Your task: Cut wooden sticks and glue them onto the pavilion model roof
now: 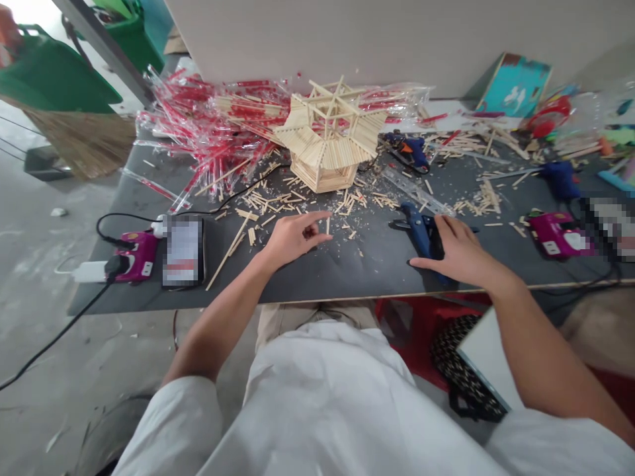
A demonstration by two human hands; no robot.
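Observation:
My left hand [292, 239] pinches a short piece of wooden stick [327, 226] upright between thumb and forefinger, just above the table. My right hand [459, 251] is over a blue-handled cutter [419, 231] lying on the table, its fingers curled on the handle and the thumb stretched out to the left. Part of the cutter is hidden under that hand. Beyond both hands stands a six-sided stick model [332, 142] with a flared slatted roof and open beams on top. Cut stick pieces [268, 201] lie scattered around its base.
Red-and-clear plastic wrappers [213, 125] heap at the back left. A phone [183, 252] and a purple power strip [139, 254] lie at left. A clear ruler [417, 190], blue glue guns [560, 180] and another purple power strip [558, 235] are to the right.

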